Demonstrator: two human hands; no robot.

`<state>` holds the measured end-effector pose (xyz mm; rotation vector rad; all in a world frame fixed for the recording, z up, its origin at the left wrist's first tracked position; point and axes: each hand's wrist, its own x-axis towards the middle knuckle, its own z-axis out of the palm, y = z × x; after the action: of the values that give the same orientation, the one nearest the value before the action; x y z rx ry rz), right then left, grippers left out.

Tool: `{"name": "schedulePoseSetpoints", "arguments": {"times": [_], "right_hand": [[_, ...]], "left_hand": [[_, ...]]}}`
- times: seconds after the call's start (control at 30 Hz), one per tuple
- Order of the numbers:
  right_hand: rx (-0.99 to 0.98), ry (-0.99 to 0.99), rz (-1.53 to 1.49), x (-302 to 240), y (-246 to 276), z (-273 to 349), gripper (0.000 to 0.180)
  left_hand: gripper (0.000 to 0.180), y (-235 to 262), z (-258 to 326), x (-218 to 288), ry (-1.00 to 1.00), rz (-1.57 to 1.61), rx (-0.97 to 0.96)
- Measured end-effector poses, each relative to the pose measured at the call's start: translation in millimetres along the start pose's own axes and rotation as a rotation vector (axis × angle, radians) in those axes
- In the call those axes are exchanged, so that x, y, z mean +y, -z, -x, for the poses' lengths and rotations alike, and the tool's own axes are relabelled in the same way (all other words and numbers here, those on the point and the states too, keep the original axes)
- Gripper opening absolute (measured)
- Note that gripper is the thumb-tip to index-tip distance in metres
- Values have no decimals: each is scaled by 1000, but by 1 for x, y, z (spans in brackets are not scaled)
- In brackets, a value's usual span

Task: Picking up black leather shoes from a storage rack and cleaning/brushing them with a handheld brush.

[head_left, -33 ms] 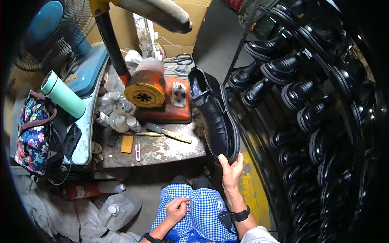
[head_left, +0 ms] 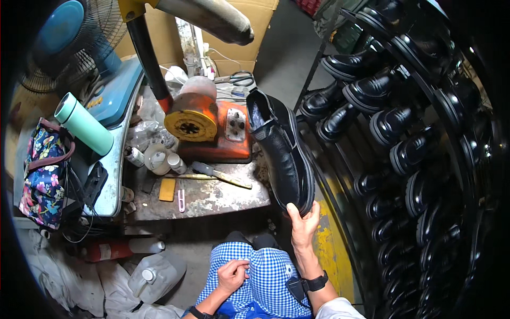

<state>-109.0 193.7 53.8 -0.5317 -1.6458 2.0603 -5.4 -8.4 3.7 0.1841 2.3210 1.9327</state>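
Observation:
A black leather ankle boot (head_left: 277, 154) is held up at the right front corner of the workbench. Its opening points away from me, and its toe is in my right hand (head_left: 304, 226), thumb on the upper, fingers mostly hidden beneath. My left hand (head_left: 232, 274) lies on the blue-and-white checked cloth (head_left: 226, 255) over my lap, fingers curled closed, nothing visible in them. Left of the boot stands an orange bench machine (head_left: 212, 143) with a round yellow face. A brush-like tool with a grey handle (head_left: 204, 168) and a yellow block (head_left: 167, 190) lie on the bench.
Racks of black shoes (head_left: 411, 151) fill the right side. On the left are a mint-green bottle (head_left: 87, 127), a floral bag (head_left: 42, 181) and a fan (head_left: 61, 32). Scissors (head_left: 241, 78) lie behind the machine. A plastic jug (head_left: 159, 276) stands on the floor.

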Motion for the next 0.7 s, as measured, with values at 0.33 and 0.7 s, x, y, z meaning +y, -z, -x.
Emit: {"name": "schedulePoseSetpoints", "arguments": {"times": [0.33,0.7], "right_hand": [[103,254,248,-3,-9,-30,60],[272,715,558,-53,-56,-121,61]], "left_hand": [[18,1,-2,6,2,5,9],[20,-1,2,-6,-31,3,19]]}}
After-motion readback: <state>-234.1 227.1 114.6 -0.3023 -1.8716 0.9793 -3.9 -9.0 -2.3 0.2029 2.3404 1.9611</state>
